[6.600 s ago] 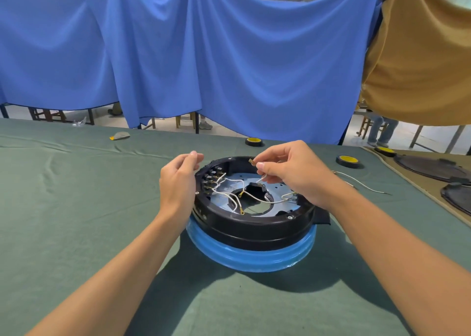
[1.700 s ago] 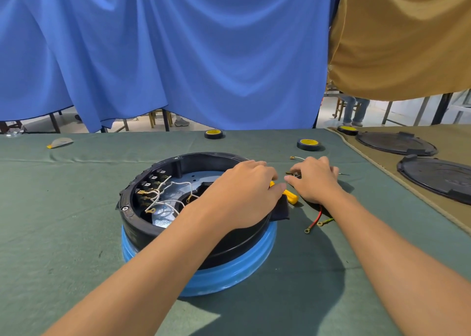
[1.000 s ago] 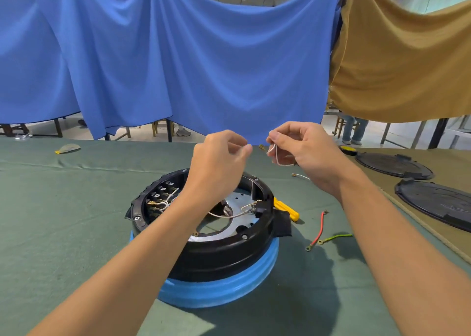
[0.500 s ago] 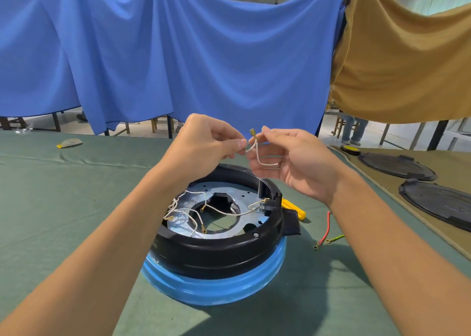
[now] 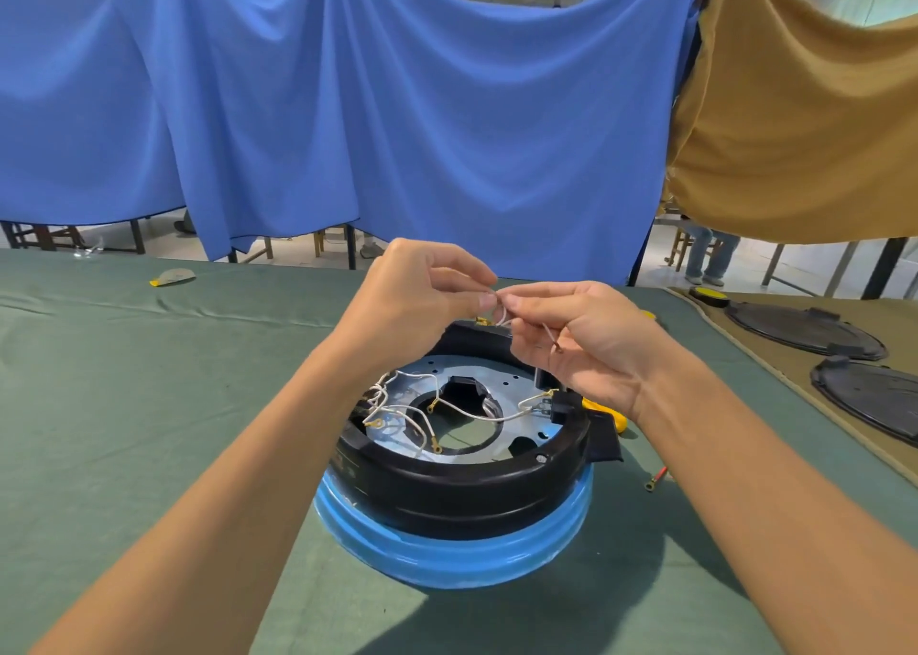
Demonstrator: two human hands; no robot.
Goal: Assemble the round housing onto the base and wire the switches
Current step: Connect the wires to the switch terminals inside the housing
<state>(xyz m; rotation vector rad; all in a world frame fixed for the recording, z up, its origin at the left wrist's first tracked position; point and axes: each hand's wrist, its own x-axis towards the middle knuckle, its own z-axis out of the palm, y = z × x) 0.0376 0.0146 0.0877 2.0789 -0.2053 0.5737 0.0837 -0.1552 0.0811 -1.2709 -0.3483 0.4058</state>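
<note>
Head view: where does the housing sit?
– The round black housing [image 5: 462, 485] stands on the blue base [image 5: 447, 555], about midway across the counter [image 5: 124, 406] and closer to its near edge than its far one. Thin white wires [image 5: 397, 411] with gold ring ends loop over the metal plate [image 5: 477, 376] inside it.
– And who holds what?
– The left hand [image 5: 417, 297] pinches a loose white wire [image 5: 501, 312] between thumb and forefinger, above the housing's far rim. The right hand [image 5: 591, 341] pinches the same wire just beside it, fingertips nearly touching. One brownish wire end lies across its palm.
– Anything beside the housing?
– A yellow tool handle [image 5: 603, 408] lies on its right side, mostly hidden behind the right wrist. A red wire [image 5: 656, 478] lies on the counter just right of the base. Two black lids [image 5: 800, 326] lie towards the right edge.
– Behind?
– A blue cloth [image 5: 397, 108] hangs past the far edge, with a brown cloth [image 5: 795, 108] next to it.
</note>
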